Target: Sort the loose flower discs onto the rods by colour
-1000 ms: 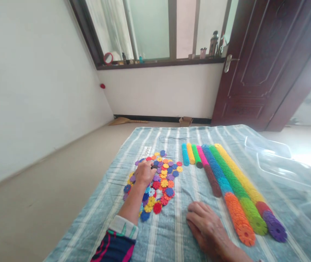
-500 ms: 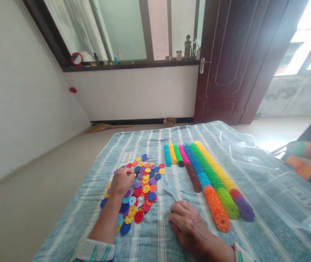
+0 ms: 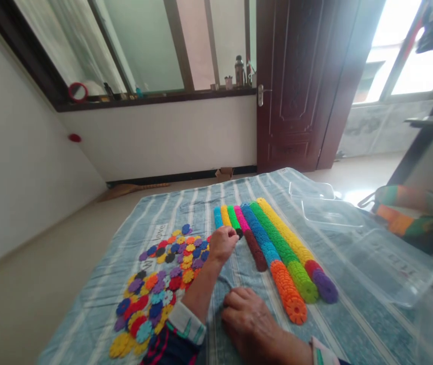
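Observation:
My left hand [image 3: 222, 243] reaches across to the near ends of the short stacked rows of flower-shaped plastic discs [image 3: 235, 219], its fingers pinched together by the black end of the green row; what it pinches is too small to make out. My right hand [image 3: 250, 324] rests flat on the striped blue cloth [image 3: 216, 203] near the front edge, fingers loosely curled, holding nothing. A spread of loose coloured discs [image 3: 163, 284] lies to the left of my left forearm. Long stacked rows of discs [image 3: 280, 248] in blue, green, yellow, orange and purple lie to the right.
Clear plastic bins and a lid [image 3: 353, 238] sit on the cloth at the right. A dark wooden door [image 3: 296, 86] and a window sill with bottles [image 3: 235, 76] stand behind. A colourful bag [image 3: 409, 213] lies at far right. A broom [image 3: 132, 188] lies on the floor.
My left hand left the loose disc pile and moved right to the ends of the short stacked rows. The view swung right. My right hand stayed on the cloth.

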A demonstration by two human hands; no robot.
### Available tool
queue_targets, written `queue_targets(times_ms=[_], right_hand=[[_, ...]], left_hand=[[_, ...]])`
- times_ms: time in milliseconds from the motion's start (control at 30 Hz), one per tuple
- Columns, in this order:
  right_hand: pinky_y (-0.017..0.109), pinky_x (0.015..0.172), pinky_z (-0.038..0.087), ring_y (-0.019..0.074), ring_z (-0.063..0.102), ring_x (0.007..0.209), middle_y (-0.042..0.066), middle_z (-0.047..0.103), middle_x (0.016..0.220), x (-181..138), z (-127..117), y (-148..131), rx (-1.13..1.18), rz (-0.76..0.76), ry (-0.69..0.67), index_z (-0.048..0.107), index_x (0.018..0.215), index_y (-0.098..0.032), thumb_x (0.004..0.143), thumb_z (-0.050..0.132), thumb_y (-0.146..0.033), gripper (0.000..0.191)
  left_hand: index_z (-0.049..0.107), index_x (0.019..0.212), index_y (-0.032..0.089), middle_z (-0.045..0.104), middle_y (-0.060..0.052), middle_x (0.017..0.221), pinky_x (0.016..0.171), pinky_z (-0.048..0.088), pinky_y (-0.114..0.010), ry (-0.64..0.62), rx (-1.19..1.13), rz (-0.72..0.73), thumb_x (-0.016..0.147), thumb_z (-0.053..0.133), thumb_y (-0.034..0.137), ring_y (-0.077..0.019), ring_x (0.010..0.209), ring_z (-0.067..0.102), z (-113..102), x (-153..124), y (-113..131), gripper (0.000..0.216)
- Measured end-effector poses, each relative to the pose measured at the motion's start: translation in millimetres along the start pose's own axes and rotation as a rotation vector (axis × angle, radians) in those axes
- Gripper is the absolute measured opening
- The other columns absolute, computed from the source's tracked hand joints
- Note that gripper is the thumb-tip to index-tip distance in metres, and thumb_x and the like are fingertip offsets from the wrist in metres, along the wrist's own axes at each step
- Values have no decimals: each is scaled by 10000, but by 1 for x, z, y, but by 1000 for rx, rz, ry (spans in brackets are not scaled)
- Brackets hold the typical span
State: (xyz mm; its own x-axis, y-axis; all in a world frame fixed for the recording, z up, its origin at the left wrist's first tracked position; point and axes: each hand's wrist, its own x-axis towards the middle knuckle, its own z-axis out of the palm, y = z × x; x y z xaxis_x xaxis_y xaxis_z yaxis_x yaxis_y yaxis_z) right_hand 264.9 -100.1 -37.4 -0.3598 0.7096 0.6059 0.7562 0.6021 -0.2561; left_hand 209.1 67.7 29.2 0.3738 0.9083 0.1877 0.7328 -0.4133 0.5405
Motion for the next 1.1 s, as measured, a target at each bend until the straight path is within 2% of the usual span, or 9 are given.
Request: queue_targets(times_ms=[200, 367, 500, 600, 700, 900, 1000, 1100], right_hand=[[313, 595, 354, 165, 526, 694, -14, 571, 735, 1, 2, 2, -18, 10, -7, 474, 695, -214, 787, 638, -167, 193], [317, 598, 363, 167, 528, 699, -11, 570, 737, 1, 2, 2, -14, 5, -11, 470, 697, -215, 785, 639, -174, 195], [318, 610, 369, 163, 531, 712, -17, 569, 751, -1, 4, 2, -6, 13, -3, 465, 701, -217, 794, 628, -157, 197], [311, 618, 368, 161, 529, 711, -16, 570, 749, -2, 4, 1, 5, 11, 1, 465, 698, -213, 789, 634, -138, 206], [302, 631, 376, 159, 525, 703, -12, 570, 746, -2, 1, -1, 17, 19, -1, 471, 695, -210, 786, 634, -117, 209], [292, 651, 397, 166, 542, 719, 4, 579, 748, -3, -5, -6, 121, 45, 51, 489, 696, -204, 803, 555, -47, 201], [296, 665, 407, 176, 553, 735, 16, 591, 757, -4, -6, -6, 170, 25, 73, 501, 714, -203, 844, 514, -48, 203], [300, 672, 413, 183, 559, 744, 23, 595, 764, -4, -7, -6, 184, 11, 76, 506, 724, -204, 862, 497, -60, 200]], left_hand=[[696, 726, 182, 696, -35, 827, 714, 412, -256, -32, 188, -77, 785, 594, 164, -159, 809, 621, 8, 13, 15, 119], [718, 830, 206, 692, -49, 937, 781, 427, -259, 9, 291, -74, 806, 609, 208, -180, 923, 616, 10, 9, 15, 112], [718, 870, 200, 676, -54, 939, 796, 429, -255, 50, 300, -55, 814, 605, 218, -183, 932, 613, 5, 5, 10, 127], [715, 854, 188, 678, -57, 917, 783, 425, -252, 74, 294, -24, 830, 580, 219, -177, 896, 612, -13, 2, -3, 140], [708, 798, 194, 686, -43, 872, 762, 418, -247, 116, 323, -32, 829, 551, 206, -166, 844, 613, -45, -4, -26, 161], [705, 722, 206, 724, -18, 825, 657, 390, -232, 113, 454, -287, 791, 553, 215, -161, 776, 641, -114, -29, -84, 167], [701, 680, 206, 724, -7, 737, 618, 373, -229, 66, 457, -388, 762, 566, 199, -158, 727, 642, -132, -42, -106, 158], [686, 630, 205, 708, 2, 682, 592, 358, -226, 27, 440, -413, 740, 578, 186, -155, 690, 630, -136, -51, -117, 155]])
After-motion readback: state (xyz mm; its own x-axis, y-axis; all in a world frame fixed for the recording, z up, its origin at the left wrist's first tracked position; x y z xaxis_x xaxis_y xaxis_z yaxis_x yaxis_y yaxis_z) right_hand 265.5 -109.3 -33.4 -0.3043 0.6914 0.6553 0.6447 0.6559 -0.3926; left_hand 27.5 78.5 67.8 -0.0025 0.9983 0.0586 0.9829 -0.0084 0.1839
